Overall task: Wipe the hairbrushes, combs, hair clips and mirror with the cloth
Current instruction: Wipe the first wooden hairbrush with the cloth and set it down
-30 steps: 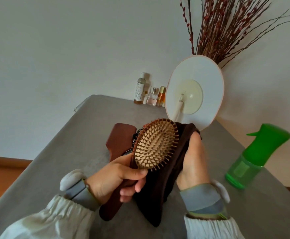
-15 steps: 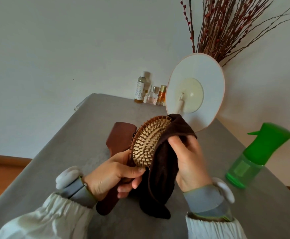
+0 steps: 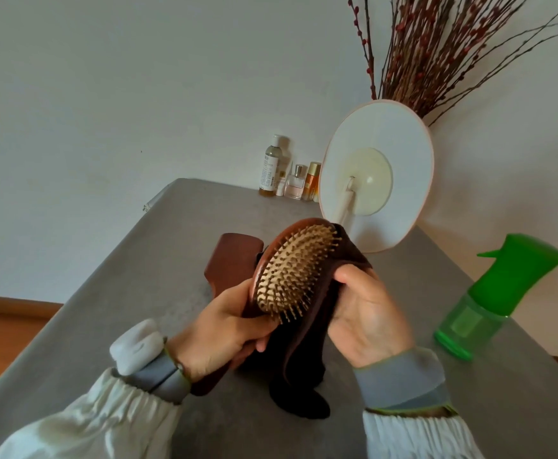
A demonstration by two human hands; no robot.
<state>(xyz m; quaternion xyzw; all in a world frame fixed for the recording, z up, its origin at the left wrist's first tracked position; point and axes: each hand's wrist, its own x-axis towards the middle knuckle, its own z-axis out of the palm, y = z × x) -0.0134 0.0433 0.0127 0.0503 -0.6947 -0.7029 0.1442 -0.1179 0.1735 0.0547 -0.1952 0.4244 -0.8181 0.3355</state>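
My left hand (image 3: 224,329) grips the handle of an oval wooden hairbrush (image 3: 296,271) and holds it up over the table, bristles facing me. My right hand (image 3: 363,313) holds a dark brown cloth (image 3: 304,359) against the brush's right edge; the cloth wraps behind the brush head and hangs down to the table. A second, flat reddish-brown wooden brush (image 3: 234,260) lies on the table behind the held one, partly hidden. The round white mirror (image 3: 380,173) stands on its stand at the back, turned away from me.
A green spray bottle (image 3: 496,293) stands at the right on the grey table (image 3: 138,309). Three small cosmetic bottles (image 3: 287,173) line the far edge by the wall. Dried twigs (image 3: 436,51) rise behind the mirror. Wooden floor shows at the left.
The cloth has slid off the bristles to the brush's right edge, and the bristle face has turned back toward me. My right hand has moved lower and to the right.
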